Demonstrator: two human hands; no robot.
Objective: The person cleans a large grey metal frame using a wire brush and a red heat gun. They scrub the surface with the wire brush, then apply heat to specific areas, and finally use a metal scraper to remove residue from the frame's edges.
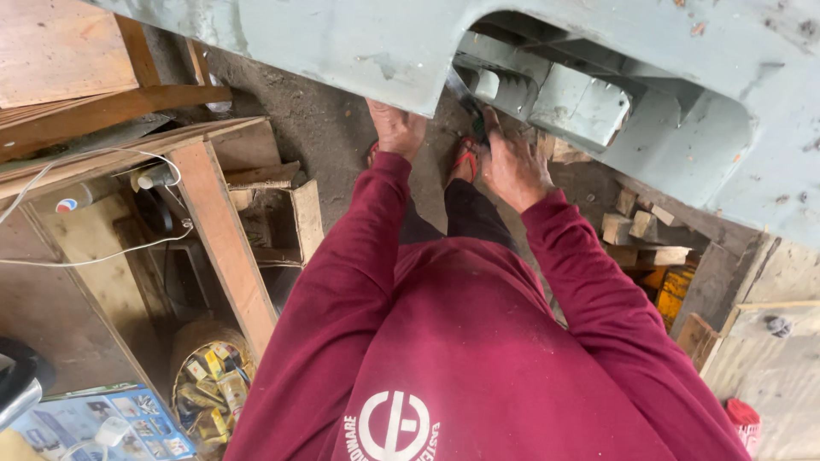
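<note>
Left hand has its fingers curled up against the lower edge of the big pale-green panel. Right hand is clamped on a dark tool handle, which runs up and left into the panel's cut-out and lies nearer the right hand. The tool's tip is hidden in shadow. Below the hands, dirt floor; wooden frame off to the left.
</note>
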